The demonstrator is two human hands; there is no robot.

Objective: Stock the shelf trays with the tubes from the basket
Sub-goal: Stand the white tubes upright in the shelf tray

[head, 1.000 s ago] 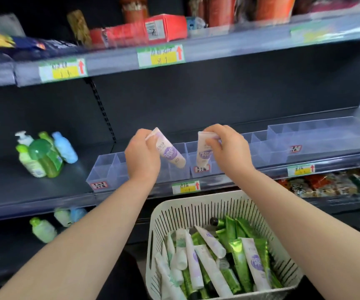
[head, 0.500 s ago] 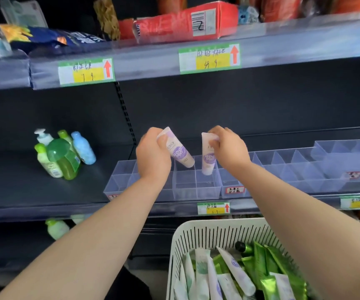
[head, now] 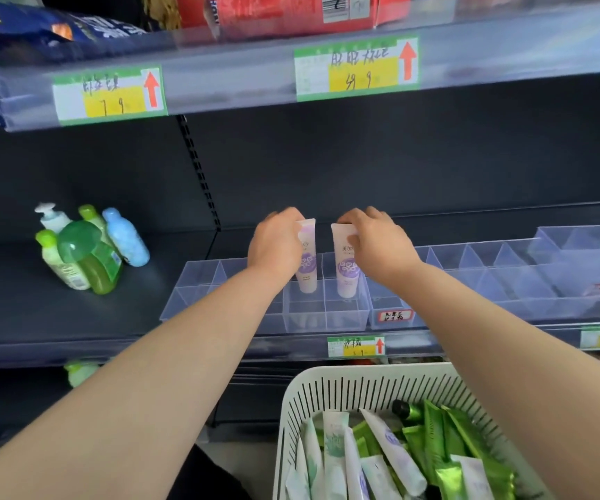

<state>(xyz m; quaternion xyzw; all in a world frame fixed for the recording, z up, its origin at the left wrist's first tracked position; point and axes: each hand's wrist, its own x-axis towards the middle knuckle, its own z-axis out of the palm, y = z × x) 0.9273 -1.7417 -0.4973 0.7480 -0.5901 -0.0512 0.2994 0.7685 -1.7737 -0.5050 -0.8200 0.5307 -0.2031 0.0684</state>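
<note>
My left hand [head: 276,243] pinches the crimped top of a pale pink tube with a purple label [head: 307,263]. My right hand [head: 376,241] pinches the top of a second tube of the same kind [head: 346,267]. Both tubes stand upright, cap down, in neighbouring rear compartments of the clear divided tray [head: 327,313] on the middle shelf. The white slotted basket [head: 345,387] sits below at the bottom right, holding several white and green tubes [head: 432,438].
More clear divided trays [head: 529,279] run to the right along the shelf. A cluster of green, white and blue bottles [head: 87,249] stands on the shelf at left. The upper shelf edge [head: 219,77] with price labels hangs overhead.
Both hands moved forward and down with their tubes, turning them upright into the tray compartments. The view shifted closer to the shelf.
</note>
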